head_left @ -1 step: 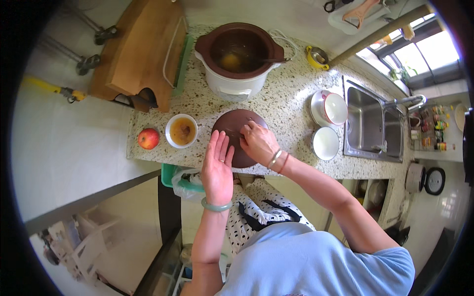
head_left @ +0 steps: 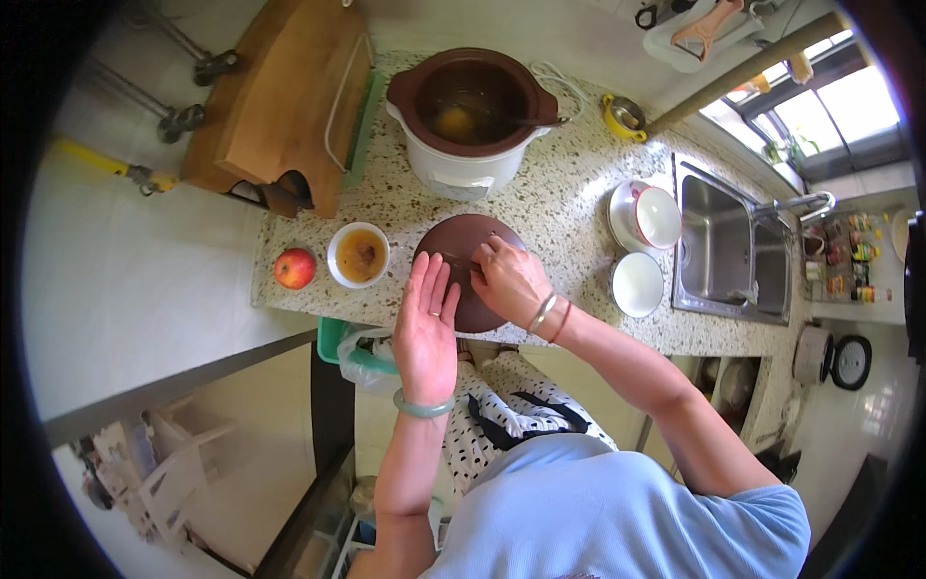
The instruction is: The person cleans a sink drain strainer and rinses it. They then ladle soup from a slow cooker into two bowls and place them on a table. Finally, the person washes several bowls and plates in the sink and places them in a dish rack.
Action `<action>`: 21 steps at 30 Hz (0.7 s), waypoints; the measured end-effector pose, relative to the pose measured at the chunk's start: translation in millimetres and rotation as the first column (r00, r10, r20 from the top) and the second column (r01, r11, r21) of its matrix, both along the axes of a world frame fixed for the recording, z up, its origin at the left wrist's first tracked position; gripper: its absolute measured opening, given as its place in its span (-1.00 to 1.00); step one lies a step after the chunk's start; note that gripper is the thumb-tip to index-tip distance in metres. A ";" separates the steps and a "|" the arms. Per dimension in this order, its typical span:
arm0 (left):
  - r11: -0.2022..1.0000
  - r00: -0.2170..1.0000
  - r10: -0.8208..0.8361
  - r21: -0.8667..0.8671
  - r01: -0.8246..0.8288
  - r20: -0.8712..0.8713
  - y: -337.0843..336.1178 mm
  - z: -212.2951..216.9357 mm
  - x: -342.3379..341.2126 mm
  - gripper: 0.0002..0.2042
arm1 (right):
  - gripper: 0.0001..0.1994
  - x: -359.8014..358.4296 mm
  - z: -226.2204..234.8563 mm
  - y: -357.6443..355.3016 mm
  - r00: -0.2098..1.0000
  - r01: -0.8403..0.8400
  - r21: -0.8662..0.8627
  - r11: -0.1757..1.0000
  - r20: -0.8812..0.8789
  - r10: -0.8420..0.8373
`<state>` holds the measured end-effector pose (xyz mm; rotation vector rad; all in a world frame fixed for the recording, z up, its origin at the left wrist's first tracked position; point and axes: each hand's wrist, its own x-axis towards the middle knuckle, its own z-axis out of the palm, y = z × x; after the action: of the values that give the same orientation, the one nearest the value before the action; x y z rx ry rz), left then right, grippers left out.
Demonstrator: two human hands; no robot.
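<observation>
My right hand [head_left: 508, 280] has its fingers closed at the middle of a round brown lid [head_left: 461, 234], apparently on its knob, which the hand hides. My left hand [head_left: 426, 318] is open with the palm turned up, fingers stretched out over the lid's left edge, holding nothing. Behind the lid stands a white slow cooker [head_left: 463, 179] with a brown inner pot [head_left: 410, 92]. Dark liquid, a yellowish lump and a spoon [head_left: 531, 122] are in the pot. Left of the lid is a white bowl [head_left: 333, 256] of brownish soup, with a red apple [head_left: 294, 268] beside it.
White bowls [head_left: 637, 286] and a stacked plate [head_left: 622, 217] stand on the right, before a steel sink [head_left: 709, 241]. A yellow-handled cup [head_left: 625, 118] is at the back. A wooden box [head_left: 280, 106] fills the back left. Below the counter's front edge hangs a bagged green bin [head_left: 330, 338].
</observation>
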<state>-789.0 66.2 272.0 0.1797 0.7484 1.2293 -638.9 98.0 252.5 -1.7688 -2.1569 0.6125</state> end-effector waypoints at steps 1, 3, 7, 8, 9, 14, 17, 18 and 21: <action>0.997 0.999 0.042 0.063 -0.040 -0.025 2.2 30.0 8.6 -0.56 | -0.82 5.4 28.2 7.6 0.996 -0.019 0.114 0.993 -0.082 0.028; 0.981 0.996 0.084 0.177 -0.076 -0.036 6.6 56.4 14.8 -0.56 | -0.83 11.1 66.3 22.1 0.991 -0.033 0.175 0.984 -0.122 0.055; 0.941 0.985 0.173 0.300 -0.158 -0.023 21.3 91.4 28.6 -0.56 | -0.83 27.1 105.4 66.4 0.989 -0.033 0.341 0.939 -0.124 0.080; 0.930 0.982 0.191 0.321 -0.177 -0.013 26.3 95.6 31.2 -0.56 | -0.83 31.7 110.8 80.9 0.993 -0.021 0.339 0.941 -0.099 0.058; 0.929 0.982 0.188 0.327 -0.176 -0.005 32.2 98.2 36.7 -0.56 | -0.82 39.1 112.2 96.4 0.997 -0.016 0.363 0.932 -0.059 0.040; 0.940 0.986 0.165 0.297 -0.164 0.023 69.3 73.6 56.9 -0.56 | -0.80 49.2 114.0 169.2 0.992 -0.025 0.350 0.937 0.122 -0.019; 0.956 0.988 0.144 0.250 -0.154 0.058 93.3 52.7 67.2 -0.57 | -0.80 47.4 100.6 196.5 0.981 -0.030 0.332 0.943 0.189 -0.035; 0.961 0.988 0.143 0.231 -0.153 0.059 100.6 49.2 72.8 -0.57 | -0.80 50.5 94.5 202.9 0.978 -0.013 0.310 0.951 0.200 -0.052; 0.973 0.990 0.130 0.187 -0.137 0.052 117.3 42.3 84.8 -0.56 | -0.80 57.8 79.4 217.1 0.969 0.028 0.247 0.969 0.233 -0.087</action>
<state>-704.2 183.5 314.4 0.2644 0.6159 1.4296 -581.1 315.1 331.9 -1.8418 -2.2120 0.1138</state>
